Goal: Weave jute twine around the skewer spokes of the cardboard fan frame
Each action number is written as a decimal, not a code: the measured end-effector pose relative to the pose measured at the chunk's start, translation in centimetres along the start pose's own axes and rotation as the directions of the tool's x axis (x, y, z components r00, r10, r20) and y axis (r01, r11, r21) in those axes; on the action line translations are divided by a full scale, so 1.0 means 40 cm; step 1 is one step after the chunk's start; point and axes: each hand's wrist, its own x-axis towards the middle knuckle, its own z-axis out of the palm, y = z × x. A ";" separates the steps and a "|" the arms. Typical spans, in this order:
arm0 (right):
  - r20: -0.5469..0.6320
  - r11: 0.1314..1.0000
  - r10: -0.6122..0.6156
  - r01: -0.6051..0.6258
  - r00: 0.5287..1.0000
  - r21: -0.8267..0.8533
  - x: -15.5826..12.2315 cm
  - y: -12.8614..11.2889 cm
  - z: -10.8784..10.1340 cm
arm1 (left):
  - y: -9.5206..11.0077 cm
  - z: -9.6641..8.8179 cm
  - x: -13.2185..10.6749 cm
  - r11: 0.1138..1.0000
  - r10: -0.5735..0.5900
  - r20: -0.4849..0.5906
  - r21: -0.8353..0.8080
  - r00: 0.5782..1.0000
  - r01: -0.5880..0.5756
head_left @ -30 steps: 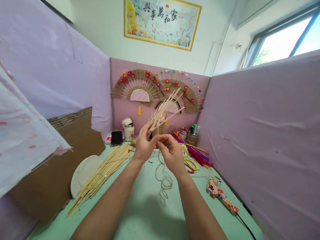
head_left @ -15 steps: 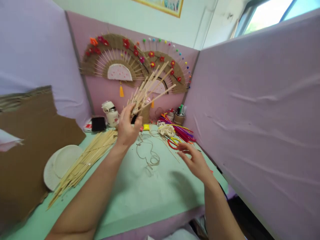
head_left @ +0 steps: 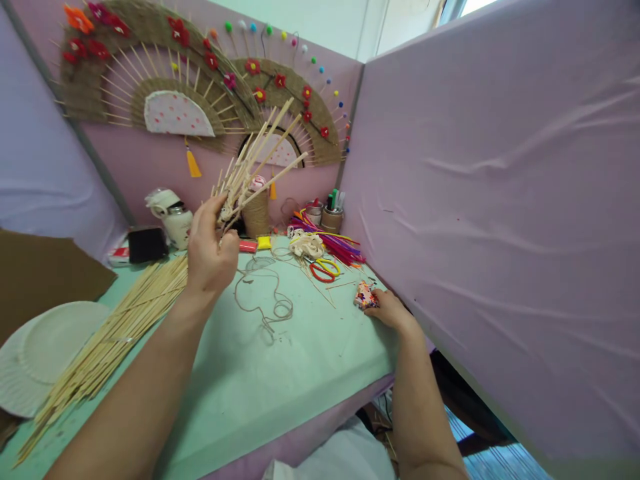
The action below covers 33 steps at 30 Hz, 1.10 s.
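Note:
My left hand (head_left: 207, 250) is raised over the back left of the table, its fingers closed round a bundle of thin wooden sticks (head_left: 260, 150). The sticks fan out up and to the right, and a pale knotted part shows near my fingers. At the table's right side, my right hand (head_left: 393, 311) grips the edge of a small, multicoloured patterned piece (head_left: 365, 295); its kind is unclear. Scissors (head_left: 323, 270) with red and yellow handles lie to the left of and behind that piece. Loose thin twine (head_left: 283, 308) curls on the tabletop between my hands.
Many long sticks (head_left: 117, 330) lie beside white paper plates (head_left: 63, 340) at left, near brown cardboard (head_left: 45, 267). Pipe cleaners (head_left: 335, 243), pale cord (head_left: 306, 245), a twine spool (head_left: 256, 213) and a pen holder (head_left: 332, 220) stand at the back. Purple partition (head_left: 475, 167) borders the right.
My right hand has moved from near the scissors to the colourful piece and taken hold of it. My left hand still holds the stick bundle. The view has turned right.

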 end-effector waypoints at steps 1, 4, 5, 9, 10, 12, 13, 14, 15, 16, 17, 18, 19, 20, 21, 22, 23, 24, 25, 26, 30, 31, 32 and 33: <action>0.003 1.000 -0.016 0.016 1.000 0.027 0.007 0.003 0.005 | 0.003 -0.002 0.000 1.000 -0.005 0.003 0.008 1.000 0.005; -0.039 0.994 -0.063 0.066 0.997 0.085 0.020 0.004 0.002 | 0.009 -0.006 0.001 0.999 -0.015 0.003 0.029 1.000 0.015; -0.078 0.984 -0.077 0.088 0.994 0.153 0.019 -0.001 -0.004 | 0.009 -0.006 0.002 0.999 -0.015 -0.004 0.032 1.000 0.015; -0.156 0.718 -0.114 0.190 0.981 0.669 -0.011 -0.042 -0.031 | 0.004 -0.004 0.003 0.999 -0.005 -0.024 0.039 1.000 0.006; -0.131 0.607 -0.122 0.178 0.984 0.774 -0.023 -0.056 -0.036 | 0.002 -0.004 0.003 0.999 0.000 -0.023 0.039 1.000 0.001; -0.076 0.379 -0.154 0.130 0.985 0.916 -0.046 -0.088 -0.044 | 0.001 -0.004 0.003 0.999 0.005 -0.019 0.036 1.000 -0.005; -0.058 0.264 -0.182 0.106 0.982 0.959 -0.056 -0.105 -0.046 | 0.001 -0.005 0.003 0.999 0.007 -0.018 0.034 1.000 -0.006; -0.047 0.156 -0.218 0.082 0.975 0.984 -0.065 -0.123 -0.047 | 0.001 -0.006 0.003 0.999 0.007 -0.019 0.034 1.000 -0.006; -0.040 0.063 -0.258 0.058 0.965 0.996 -0.073 -0.143 -0.047 | 0.002 -0.006 0.003 0.999 0.007 -0.020 0.035 1.000 -0.006; -0.032 -0.005 -0.292 0.032 0.956 0.999 -0.079 -0.164 -0.047 | 0.002 -0.006 0.003 0.999 0.007 -0.021 0.037 1.000 -0.007; -0.022 -0.041 -0.311 0.010 0.950 0.999 -0.086 -0.186 -0.046 | 0.003 -0.006 0.003 0.999 0.010 -0.022 0.038 1.000 -0.009; -0.012 -0.051 -0.312 -0.004 0.950 0.999 -0.091 -0.208 -0.045 | 0.003 -0.005 0.003 0.999 0.013 -0.023 0.039 1.000 -0.013; -0.005 -0.043 -0.299 -0.008 0.954 0.999 -0.097 -0.231 -0.044 | 0.003 -0.005 0.003 0.999 0.016 -0.022 0.039 1.000 -0.015; -0.005 -0.027 -0.283 -0.003 0.959 1.000 -0.103 -0.254 -0.043 | 0.002 -0.004 0.003 0.999 0.014 -0.021 0.039 1.000 -0.013; -0.010 -0.005 -0.270 0.009 0.963 1.000 -0.109 -0.276 -0.042 | 0.002 -0.003 0.002 0.999 0.009 -0.021 0.042 1.000 -0.008; -0.020 0.014 -0.266 0.025 0.964 1.000 -0.114 -0.296 -0.042 | 0.001 -0.002 0.002 0.999 0.003 -0.021 0.046 1.000 -0.002; -0.036 0.030 -0.270 0.046 0.962 0.998 -0.118 -0.315 -0.043 | 0.000 -0.002 0.001 0.999 -0.004 -0.020 0.051 1.000 0.005; -0.056 0.043 -0.276 0.070 0.960 0.997 -0.121 -0.332 -0.044 | 0.000 -0.002 0.000 0.998 -0.009 -0.021 0.056 1.000 0.010; -0.080 0.057 -0.282 0.100 0.956 0.993 -0.122 -0.348 -0.047 | 0.000 -0.002 0.000 0.998 -0.012 -0.018 0.059 1.000 0.013; -0.111 0.070 -0.285 0.137 0.952 0.988 -0.122 -0.363 -0.050 | 0.000 -0.002 -0.001 0.998 -0.017 -0.016 0.061 1.000 0.018; -0.250 0.203 -0.242 0.301 0.938 0.932 -0.119 -0.409 -0.067 | 0.000 -0.005 -0.001 0.996 -0.049 -0.007 0.075 0.999 0.049; -0.273 0.250 -0.229 0.327 0.934 0.911 -0.120 -0.419 -0.071 | 0.001 -0.005 -0.001 0.995 -0.053 -0.003 0.079 0.999 0.053; -0.287 0.287 -0.221 0.344 0.932 0.894 -0.122 -0.427 -0.074 | 0.001 -0.005 -0.002 0.995 -0.053 0.003 0.084 0.999 0.053; -0.297 0.308 -0.221 0.355 0.929 0.883 -0.125 -0.435 -0.076 | 0.001 -0.005 -0.002 0.995 -0.053 0.007 0.088 0.999 0.052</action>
